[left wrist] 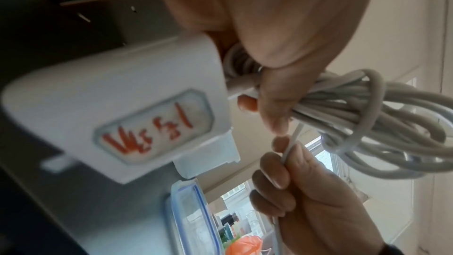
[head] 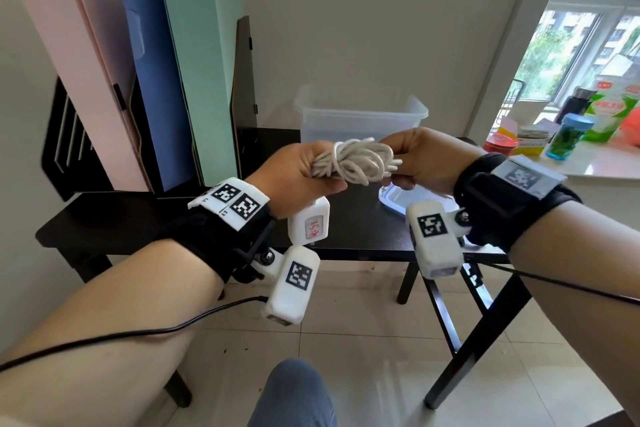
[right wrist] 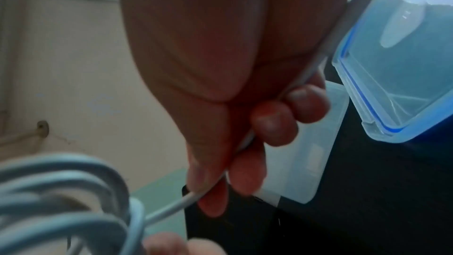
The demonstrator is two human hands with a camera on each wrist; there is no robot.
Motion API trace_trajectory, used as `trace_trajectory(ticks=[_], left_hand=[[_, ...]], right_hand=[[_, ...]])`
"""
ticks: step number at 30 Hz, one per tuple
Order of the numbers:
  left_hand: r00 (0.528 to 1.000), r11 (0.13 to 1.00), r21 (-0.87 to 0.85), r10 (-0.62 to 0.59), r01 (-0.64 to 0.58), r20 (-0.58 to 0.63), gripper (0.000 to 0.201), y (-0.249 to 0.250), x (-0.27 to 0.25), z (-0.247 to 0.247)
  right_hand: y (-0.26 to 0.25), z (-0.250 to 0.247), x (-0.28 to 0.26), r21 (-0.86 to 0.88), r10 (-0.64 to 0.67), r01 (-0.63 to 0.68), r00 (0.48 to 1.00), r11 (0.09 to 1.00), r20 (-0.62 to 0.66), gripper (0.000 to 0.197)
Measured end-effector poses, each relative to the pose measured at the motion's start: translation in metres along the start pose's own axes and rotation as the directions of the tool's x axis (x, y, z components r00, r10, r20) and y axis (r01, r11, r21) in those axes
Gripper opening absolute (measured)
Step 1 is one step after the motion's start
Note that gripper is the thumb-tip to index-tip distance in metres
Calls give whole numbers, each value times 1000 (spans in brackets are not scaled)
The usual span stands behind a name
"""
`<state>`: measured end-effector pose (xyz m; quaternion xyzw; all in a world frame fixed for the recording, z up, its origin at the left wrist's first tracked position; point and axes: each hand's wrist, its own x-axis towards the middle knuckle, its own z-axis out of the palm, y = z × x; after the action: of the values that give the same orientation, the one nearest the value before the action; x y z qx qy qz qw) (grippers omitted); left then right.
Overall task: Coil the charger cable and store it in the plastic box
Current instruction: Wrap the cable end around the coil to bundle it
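A white charger cable (head: 356, 160) is bundled into a coil held in the air above the black table (head: 138, 218). My left hand (head: 298, 177) grips one end of the coil (left wrist: 355, 108), and the white charger brick (head: 309, 220) hangs just below that hand. My right hand (head: 426, 159) pinches the loose cable end (right wrist: 171, 208) at the coil's other side, with its fingers (right wrist: 274, 123) curled round the strand. The clear plastic box (head: 360, 114) stands open at the back of the table, behind both hands. Its blue-rimmed lid (head: 394, 199) lies flat under my right hand.
A black file rack (head: 69, 135) with pink, blue and green folders fills the table's left. At the right, a windowsill carries bottles and cartons (head: 568, 135). My knee (head: 294, 392) and the tiled floor are below the table's front edge.
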<state>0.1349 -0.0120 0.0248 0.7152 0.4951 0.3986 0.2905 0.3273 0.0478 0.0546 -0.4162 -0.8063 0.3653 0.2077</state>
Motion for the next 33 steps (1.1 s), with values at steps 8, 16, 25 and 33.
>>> trace_trajectory(ticks=[8, 16, 25, 33], left_hand=[[970, 987, -123, -132, 108, -206, 37, -3, 8, 11], [955, 922, 281, -214, 268, -207, 43, -6, 16, 11], [985, 704, 690, -153, 166, -80, 58, -10, 6, 21], [998, 602, 797, -3, 55, -67, 47, -11, 2, 33]], right_hand=[[-22, 25, -5, -355, -85, 56, 994, 933, -66, 21], [-41, 48, -13, -794, -114, 12, 991, 608, -73, 24], [-52, 33, -18, -864, -165, -2, 981, 504, -98, 22], [-31, 34, -12, 198, 141, -81, 940, 977, -312, 16]])
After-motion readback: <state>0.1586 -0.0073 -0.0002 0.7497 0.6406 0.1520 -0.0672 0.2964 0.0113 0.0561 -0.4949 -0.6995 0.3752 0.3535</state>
